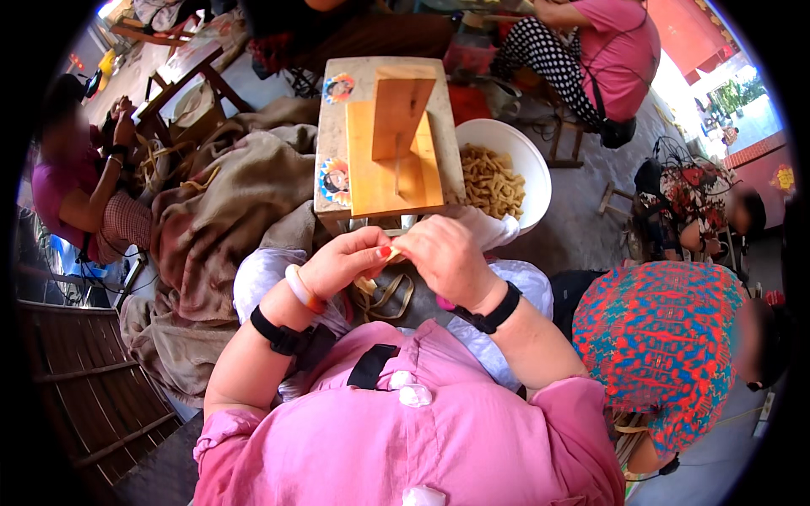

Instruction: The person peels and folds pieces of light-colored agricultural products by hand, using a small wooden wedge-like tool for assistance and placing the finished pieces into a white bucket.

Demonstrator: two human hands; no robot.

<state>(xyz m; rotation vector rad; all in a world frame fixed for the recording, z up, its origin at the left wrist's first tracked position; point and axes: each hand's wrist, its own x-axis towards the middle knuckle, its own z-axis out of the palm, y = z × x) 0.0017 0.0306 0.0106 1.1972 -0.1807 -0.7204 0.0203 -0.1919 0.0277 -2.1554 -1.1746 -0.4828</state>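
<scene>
My left hand [345, 258] and my right hand [448, 258] meet in front of my chest, just below the near edge of a small table [332, 136]. Between their fingertips both pinch a small pale yellow strip [393, 253]; its material is hard to tell. Below them, a loop of similar flat strip [404, 302] hangs or lies between my knees. On the table rests a wooden board [364, 190] with an upright wooden block [402, 114] on it. A thin rod [397, 167] stands before the block.
Right of the table is a white bucket [538, 183] holding many tan folded pieces [490, 180]. A brown blanket [234, 183] covers something on the left. Seated people are around me: at left [69, 183], far right [617, 57] and close right [658, 335]. A wooden stool [566, 142] stands behind the bucket.
</scene>
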